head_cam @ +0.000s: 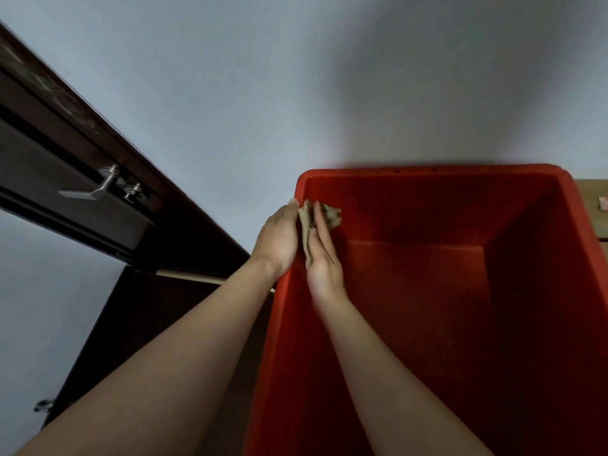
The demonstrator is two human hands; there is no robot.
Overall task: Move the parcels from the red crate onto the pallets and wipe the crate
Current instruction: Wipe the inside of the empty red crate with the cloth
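A large red crate (427, 174) fills the lower right of the head view, with nothing inside it. A crumpled beige cloth (330, 214) lies against the crate's inner left wall near the far left corner. My right hand (324, 258) is inside the crate, its straight fingers pressing the cloth to the wall. My left hand (279, 235) rests over the crate's left rim from outside, thumb up at the rim, touching the cloth's edge. No parcels are in sight.
A dark wooden door (59, 179) with a metal lever handle (98, 189) stands open at the left. A pale wall (329, 77) is behind the crate. A wooden surface (592, 192) shows past the crate's right rim.
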